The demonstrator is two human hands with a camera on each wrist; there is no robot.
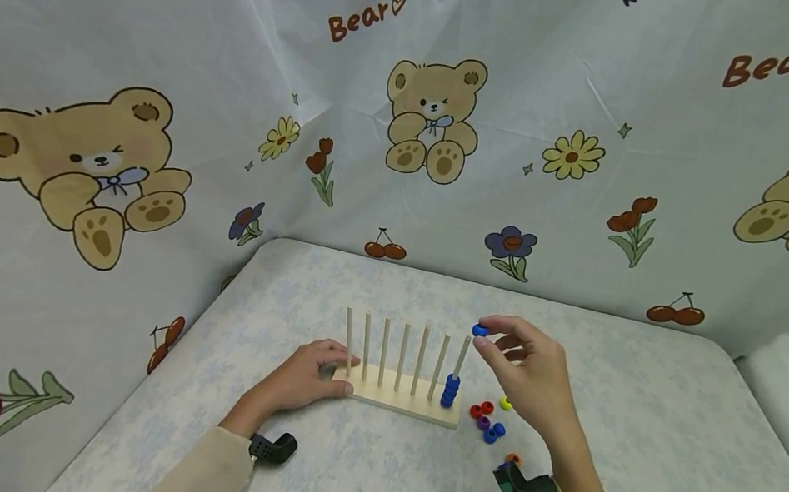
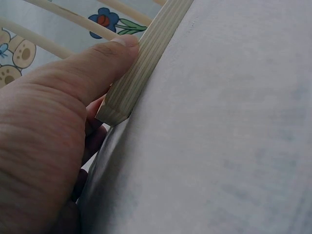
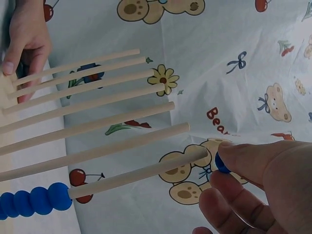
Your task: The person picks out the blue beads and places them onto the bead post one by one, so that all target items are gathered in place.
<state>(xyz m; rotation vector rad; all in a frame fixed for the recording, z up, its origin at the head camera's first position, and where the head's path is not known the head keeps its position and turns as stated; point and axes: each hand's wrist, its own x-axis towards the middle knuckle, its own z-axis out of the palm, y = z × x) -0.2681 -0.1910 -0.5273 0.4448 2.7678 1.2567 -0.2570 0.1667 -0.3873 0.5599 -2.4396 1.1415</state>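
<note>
A wooden rack (image 1: 388, 398) with several upright pegs stands on the table. Its rightmost peg (image 3: 141, 175) carries a stack of blue beads (image 1: 450, 391); the other pegs are bare. My left hand (image 1: 308, 373) grips the left end of the base, thumb on the front edge and fingers behind, as the left wrist view shows from close by. Between thumb and index finger my right hand (image 1: 525, 365) pinches one blue bead (image 3: 222, 163), just beside the tip of the rightmost peg and slightly above it.
Loose beads lie right of the rack: red beads (image 1: 481, 409), blue beads (image 1: 493, 433), a purple bead (image 1: 483, 423), a yellow bead (image 1: 505, 403) and an orange bead (image 1: 513, 459) near the right wrist. A bear-printed curtain (image 1: 490, 209) hangs behind the table.
</note>
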